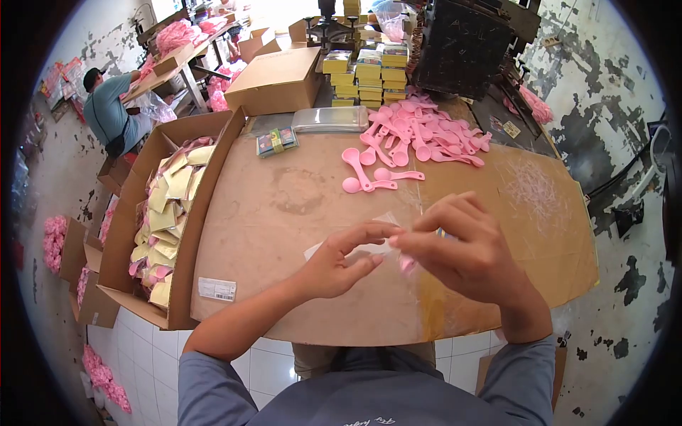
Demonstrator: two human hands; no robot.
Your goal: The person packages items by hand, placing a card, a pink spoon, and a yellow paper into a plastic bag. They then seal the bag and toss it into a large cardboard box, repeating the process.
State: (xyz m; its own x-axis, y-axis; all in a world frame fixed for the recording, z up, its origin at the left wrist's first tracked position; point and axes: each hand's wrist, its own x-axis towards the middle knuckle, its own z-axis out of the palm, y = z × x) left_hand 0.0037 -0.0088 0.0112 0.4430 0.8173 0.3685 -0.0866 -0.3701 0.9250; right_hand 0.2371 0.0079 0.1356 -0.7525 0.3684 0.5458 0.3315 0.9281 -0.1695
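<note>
My left hand (344,259) and my right hand (465,245) meet over the cardboard-covered table. Thin clear plastic, seemingly a small bag (376,250), shows between and behind my fingers. The left thumb and fingers curve around its left side. My right fingers are pinched together at its upper edge, close to the left fingertips. Something pink (407,265) shows below the right fingers, and a coloured printed piece (442,233) is partly hidden behind that hand. Beyond the hands lie a few loose pink measuring spoons (383,175) in front of a larger pile of pink spoons (419,128).
To the left stands a long open carton (202,220) holding several packed yellow-and-pink packets (167,206). A banded card stack (276,142), a clear plastic tray (330,119) and card stacks (369,71) are farther back. Plastic strips (534,190) lie right. A person (117,106) sits far left.
</note>
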